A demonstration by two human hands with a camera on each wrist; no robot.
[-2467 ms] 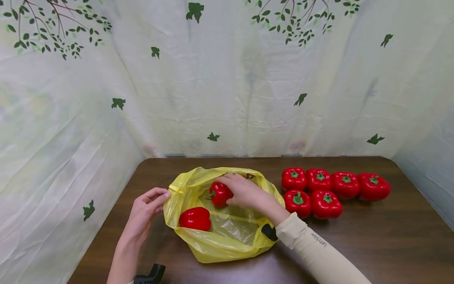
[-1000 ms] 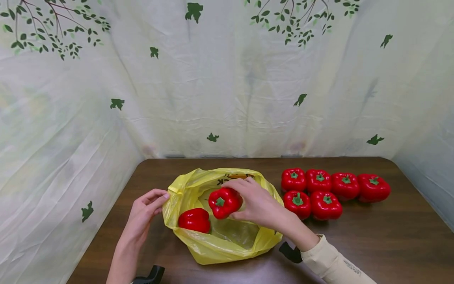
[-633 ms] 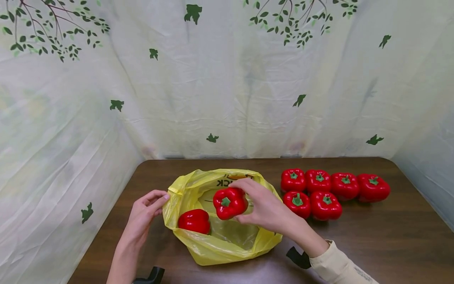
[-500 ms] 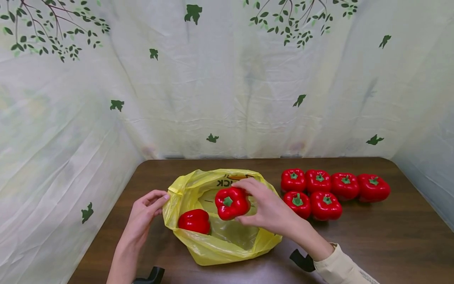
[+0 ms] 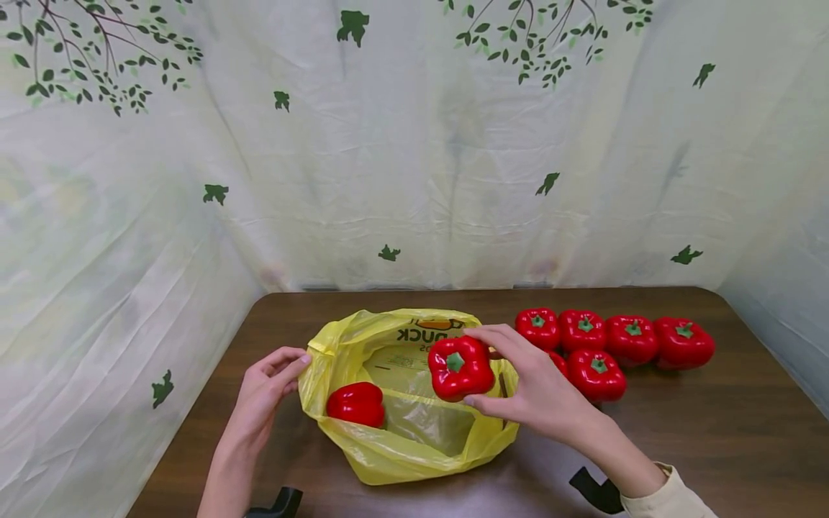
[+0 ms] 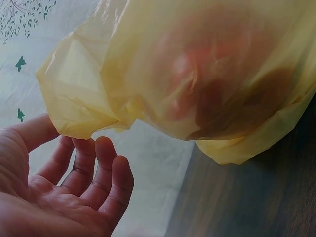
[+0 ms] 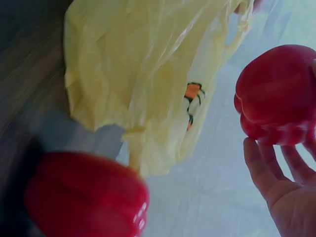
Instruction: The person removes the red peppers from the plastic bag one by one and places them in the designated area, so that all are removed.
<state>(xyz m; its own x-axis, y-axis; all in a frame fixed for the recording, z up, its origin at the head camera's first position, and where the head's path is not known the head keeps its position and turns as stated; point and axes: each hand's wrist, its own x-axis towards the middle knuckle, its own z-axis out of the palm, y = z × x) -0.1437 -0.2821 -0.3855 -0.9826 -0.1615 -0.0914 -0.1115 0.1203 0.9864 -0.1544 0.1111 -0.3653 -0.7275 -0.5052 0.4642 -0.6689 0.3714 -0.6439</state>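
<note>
A yellow plastic bag (image 5: 388,460) lies with its mouth open towards me; one red bell pepper (image 5: 356,404) lies on its side in the left part. My left hand (image 5: 265,392) pinches the bag's left rim between thumb and fingertips, and the left wrist view shows a pepper dimly through the plastic (image 6: 79,98). Over the right side of the bag mouth, my right hand (image 5: 544,385) holds another red bell pepper (image 5: 458,374), thumb below and fingers above, green stem facing me. In the right wrist view that pepper (image 7: 276,96) is apart from the bag (image 7: 133,64).
Several red bell peppers (image 5: 633,338) stand in two rows on the brown table (image 5: 712,424), right of the bag. My right hand partly covers a front-row pepper (image 5: 558,362). A pale leaf-printed curtain (image 5: 453,180) hangs behind the table.
My right hand has lifted the bell pepper from inside the bag and carried it to the right, turning its stem towards me. My left hand and the other pepper in the bag have stayed put.
</note>
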